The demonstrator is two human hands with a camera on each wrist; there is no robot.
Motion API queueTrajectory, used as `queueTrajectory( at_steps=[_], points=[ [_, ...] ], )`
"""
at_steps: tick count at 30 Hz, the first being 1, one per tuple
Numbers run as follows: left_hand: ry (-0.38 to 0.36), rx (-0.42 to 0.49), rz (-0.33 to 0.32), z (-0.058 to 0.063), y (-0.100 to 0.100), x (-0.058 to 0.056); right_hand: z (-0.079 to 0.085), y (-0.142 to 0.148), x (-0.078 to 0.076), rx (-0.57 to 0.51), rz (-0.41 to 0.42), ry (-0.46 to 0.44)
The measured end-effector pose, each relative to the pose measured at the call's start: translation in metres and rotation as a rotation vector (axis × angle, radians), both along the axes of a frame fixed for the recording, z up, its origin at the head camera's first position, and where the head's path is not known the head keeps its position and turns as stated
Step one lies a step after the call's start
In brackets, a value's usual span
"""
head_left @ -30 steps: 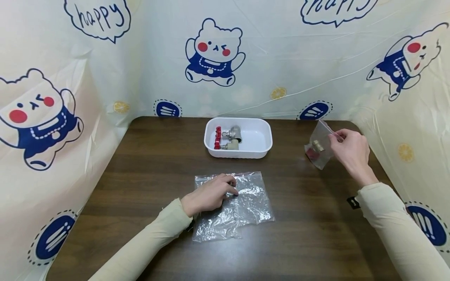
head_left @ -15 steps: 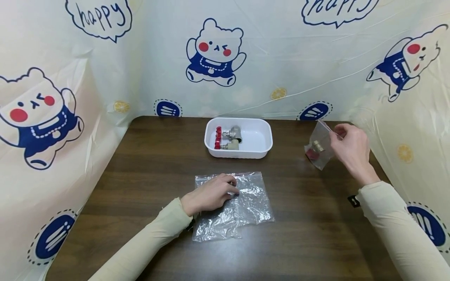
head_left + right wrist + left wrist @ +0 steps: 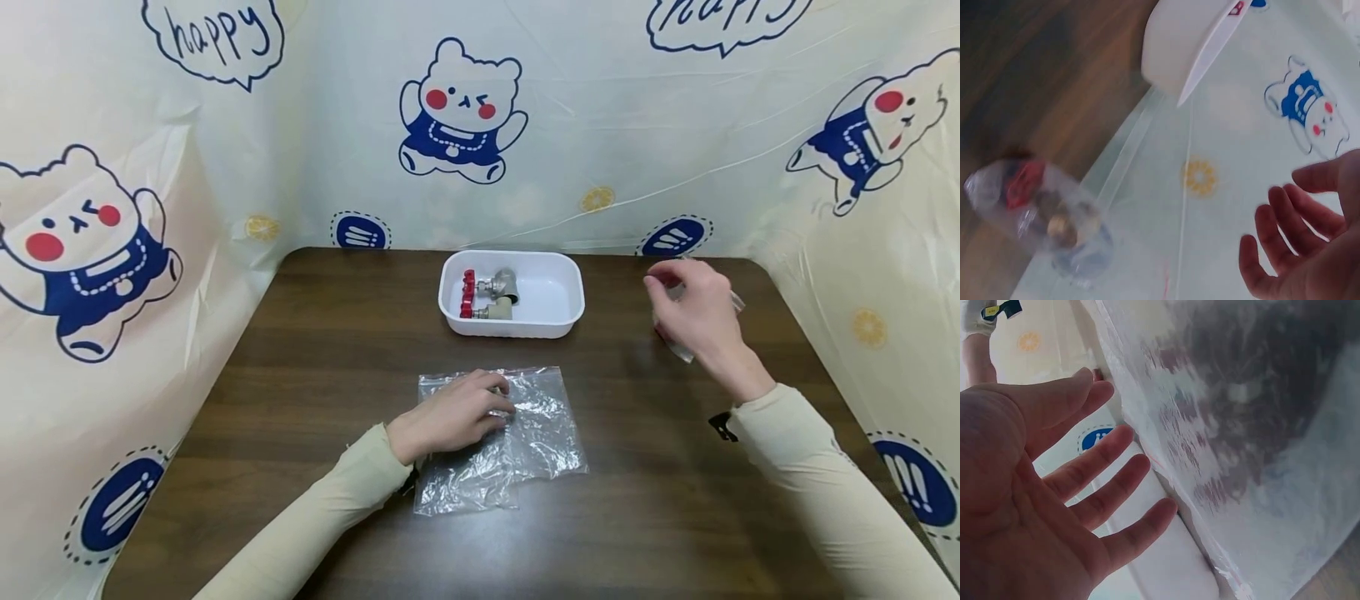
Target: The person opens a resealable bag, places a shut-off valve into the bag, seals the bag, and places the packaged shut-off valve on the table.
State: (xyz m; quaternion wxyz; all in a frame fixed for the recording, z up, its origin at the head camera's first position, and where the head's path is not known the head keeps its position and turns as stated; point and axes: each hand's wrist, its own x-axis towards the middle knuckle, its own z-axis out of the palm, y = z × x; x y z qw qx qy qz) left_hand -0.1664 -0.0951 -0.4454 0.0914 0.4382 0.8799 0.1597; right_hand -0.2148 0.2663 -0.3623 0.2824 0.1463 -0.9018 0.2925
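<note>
R hand (image 3: 696, 312) now holds nothing, fingers loosely apart; 0.5 s ago it pinched the small bag (image 3: 1041, 215). Bag's under it, R of 1 white tray (image 3: 517, 327), 1 red/brass fitting (image 3: 1063, 228) inside. L hand (image 3: 453, 417) approx same, fingers relaxed over lg clear zip bag (image 3: 543, 425). Tray: 2 red-handled valves (image 3: 504, 287). Backdrop (image 3: 345, 108): 2 bubbles (image 3: 213, 42), "happy".

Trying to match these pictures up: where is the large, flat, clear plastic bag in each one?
Head: large clear bag below centre, under the left hand.
Left wrist: filling most of the right half.
Right wrist: not in it.
Shared landmark: the pale cloth with yellow-orange fruit-slice prints.
</note>
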Motion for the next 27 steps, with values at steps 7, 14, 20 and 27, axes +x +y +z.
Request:
queueTrajectory(
  at_steps=[7, 14, 20, 27],
  points=[
    [0.029, -0.003, 0.012, 0.001, 0.002, 0.002, -0.01, -0.028, -0.003, 0.12, 0.153, -0.173],
    [0.069, 0.04, -0.007, 0.0, 0.004, 0.005, -0.028, -0.059, -0.006, 0.233, 0.286, -0.291],
    [0.068, 0.043, -0.005, 0.001, 0.004, 0.005, -0.046, -0.083, -0.007, 0.348, 0.365, -0.337],
    [0.069, 0.04, -0.02, -0.001, 0.004, 0.005, -0.064, -0.098, -0.011, 0.428, 0.453, -0.416]
  ],
)
